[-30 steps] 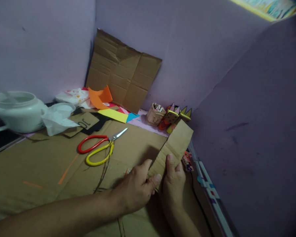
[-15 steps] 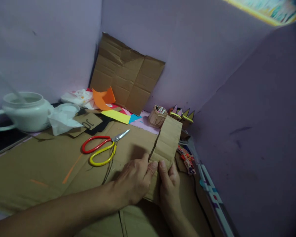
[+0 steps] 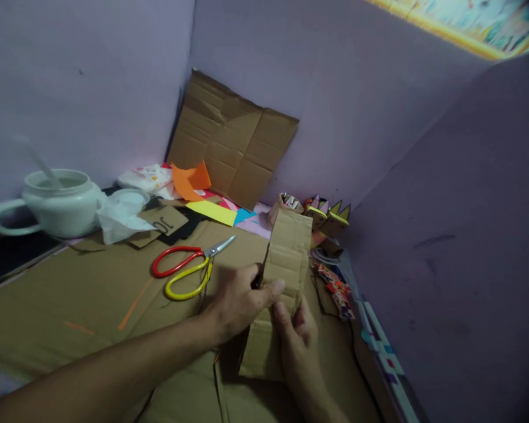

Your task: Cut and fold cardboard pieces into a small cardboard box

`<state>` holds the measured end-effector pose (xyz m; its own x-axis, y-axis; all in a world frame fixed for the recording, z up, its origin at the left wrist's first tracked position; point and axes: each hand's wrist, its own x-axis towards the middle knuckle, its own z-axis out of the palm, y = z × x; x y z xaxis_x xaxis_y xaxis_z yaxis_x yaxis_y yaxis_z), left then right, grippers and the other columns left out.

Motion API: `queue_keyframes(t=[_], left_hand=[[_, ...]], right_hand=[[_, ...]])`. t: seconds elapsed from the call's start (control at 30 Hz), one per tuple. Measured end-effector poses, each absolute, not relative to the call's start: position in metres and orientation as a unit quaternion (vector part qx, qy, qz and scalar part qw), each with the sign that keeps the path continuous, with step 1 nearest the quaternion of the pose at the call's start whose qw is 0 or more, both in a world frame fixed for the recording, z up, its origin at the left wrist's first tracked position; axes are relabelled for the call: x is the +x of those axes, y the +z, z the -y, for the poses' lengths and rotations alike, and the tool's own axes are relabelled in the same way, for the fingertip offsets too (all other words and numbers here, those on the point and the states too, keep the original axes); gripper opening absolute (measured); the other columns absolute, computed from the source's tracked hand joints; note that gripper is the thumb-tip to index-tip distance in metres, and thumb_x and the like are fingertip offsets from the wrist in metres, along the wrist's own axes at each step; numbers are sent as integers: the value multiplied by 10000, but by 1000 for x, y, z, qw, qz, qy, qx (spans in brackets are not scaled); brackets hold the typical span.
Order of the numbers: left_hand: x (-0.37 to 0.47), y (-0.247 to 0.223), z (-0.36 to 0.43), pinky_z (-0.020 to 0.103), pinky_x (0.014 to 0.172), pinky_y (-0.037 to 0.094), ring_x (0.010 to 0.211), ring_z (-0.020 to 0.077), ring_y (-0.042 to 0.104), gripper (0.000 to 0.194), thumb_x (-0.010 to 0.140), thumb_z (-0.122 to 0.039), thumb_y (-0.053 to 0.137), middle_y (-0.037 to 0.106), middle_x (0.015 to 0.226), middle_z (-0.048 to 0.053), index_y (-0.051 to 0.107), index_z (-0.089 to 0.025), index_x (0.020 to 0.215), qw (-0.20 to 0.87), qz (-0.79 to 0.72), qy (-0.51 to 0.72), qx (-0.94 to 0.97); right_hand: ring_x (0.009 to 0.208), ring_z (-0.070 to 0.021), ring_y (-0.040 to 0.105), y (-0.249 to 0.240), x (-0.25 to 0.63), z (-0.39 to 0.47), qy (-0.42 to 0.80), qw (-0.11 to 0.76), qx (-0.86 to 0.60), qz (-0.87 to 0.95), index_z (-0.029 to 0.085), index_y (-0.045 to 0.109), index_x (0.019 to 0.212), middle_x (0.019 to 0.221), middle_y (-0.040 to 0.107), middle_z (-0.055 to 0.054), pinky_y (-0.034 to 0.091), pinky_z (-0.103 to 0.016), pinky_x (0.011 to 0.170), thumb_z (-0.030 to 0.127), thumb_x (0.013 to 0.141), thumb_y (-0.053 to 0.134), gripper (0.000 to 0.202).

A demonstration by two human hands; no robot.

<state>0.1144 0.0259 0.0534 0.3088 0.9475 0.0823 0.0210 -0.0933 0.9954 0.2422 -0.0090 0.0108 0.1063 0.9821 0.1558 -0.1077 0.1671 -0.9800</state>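
With our left hand (image 3: 240, 301) and right hand (image 3: 300, 343) we pinch 1 creased cardboard strip (image 3: 287, 263), tilted over the cardboard-covered surface (image 3: 92, 294); left of it, near our left hand, lies 1 pair of red-and-yellow-handled scissors (image 3: 208, 254).

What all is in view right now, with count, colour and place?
Cardboard strip: 1, brown, front centre, held
Scissors: 1 pair, red and yellow handles, left of strip
Pot: 1, white, far left
Crumpled wrapper: 1, white, beside pot
Orange sheet: 1, orange, towards the back
Yellow sheet: 1, yellow, in front of orange sheet
Large cardboard sheet: 1, brown, leaning on wall
Small container: 1, brown, behind strip
Patterned piece: 1, mostly red, right of strip
Other scraps: uncountable, mixed, along the back
Left hand: 1, bare, strip's left edge
Right hand: 1, bare, strip's right edge
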Motion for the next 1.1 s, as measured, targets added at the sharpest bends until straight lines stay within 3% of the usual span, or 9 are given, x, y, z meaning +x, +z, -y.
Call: queue_keyframes(t=[0.17,0.33,0.47,0.7,0.93,1.1], left_hand=[[113,56,-33,250,582,465,672,180,596,250,705,-362,638,684,739,42,661,-122,769,535,-386,542,521],[111,56,-33,217,538,441,611,144,573,107,685,-229,642,679,672,15,683,-131,701,516,-385,576,504],[112,49,-38,232,546,458,610,152,577,110,646,-231,675,678,660,20,683,-132,692,556,-372,595,446],[110,36,-62,269,565,484,591,162,594,222,568,-298,714,672,642,19,663,-137,712,584,-384,618,361],[108,36,-80,259,527,483,595,193,619,173,480,-238,685,640,535,12,617,-155,616,585,-420,625,301],[111,30,-83,263,517,486,571,194,616,164,471,-200,683,647,541,23,622,-147,615,590,-436,611,299]], right_hand=[[1032,-233,585,10,241,16,525,531,-425,511,223,463,1220,1132,628,-79,467,-358,881,375,813,572,448],[1020,-236,592,11,237,15,534,520,-415,522,230,449,1238,1122,635,-78,482,-348,856,378,797,593,488],[952,-223,626,14,235,12,539,517,-439,500,223,510,1183,1099,653,-71,495,-334,826,387,761,636,470],[691,-201,670,16,234,9,698,421,-415,403,123,649,975,818,715,-82,527,-329,671,367,697,701,373],[467,-112,584,16,237,1,721,437,-403,356,109,668,797,605,667,-20,488,-205,423,345,561,785,353],[456,-116,593,21,241,0,738,411,-422,329,98,660,779,597,663,-23,500,-203,383,342,511,804,390]])
